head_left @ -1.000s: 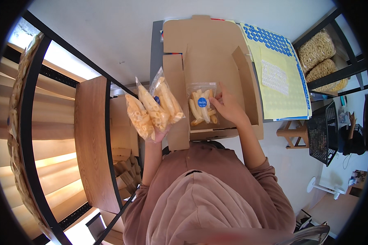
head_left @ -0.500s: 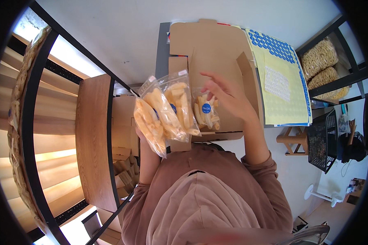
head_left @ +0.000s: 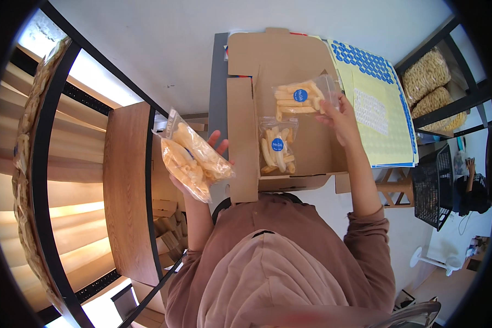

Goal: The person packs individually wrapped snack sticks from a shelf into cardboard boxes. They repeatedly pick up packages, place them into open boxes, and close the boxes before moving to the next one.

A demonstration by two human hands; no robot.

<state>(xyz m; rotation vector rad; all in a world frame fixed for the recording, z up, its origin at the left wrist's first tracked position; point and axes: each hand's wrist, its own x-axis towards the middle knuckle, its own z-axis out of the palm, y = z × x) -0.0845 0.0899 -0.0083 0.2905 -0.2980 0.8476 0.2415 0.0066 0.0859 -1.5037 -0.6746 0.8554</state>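
Observation:
My left hand (head_left: 219, 143), its fingers showing behind the plastic, holds two clear zip bags of pale yellow stick snacks (head_left: 194, 158) to the left of the open cardboard box (head_left: 242, 136). Over the box, my right hand (head_left: 341, 119) grips one end of another snack bag (head_left: 298, 97) that carries a round blue label. Inside the box, at its near left, a similar bag (head_left: 279, 146) lies with its blue label facing up.
Sheets of blue round stickers (head_left: 366, 63) lie right of the box. Bulk snack bags (head_left: 429, 76) sit on a rack at far right, above a black crate (head_left: 432, 186). A black-framed shelf with a wooden board (head_left: 128, 186) stands at left. Another person (head_left: 472, 191) is at far right.
My right hand has taken one bag from the left hand's bunch and carried it right, over the box. The left hand has shifted left with two bags.

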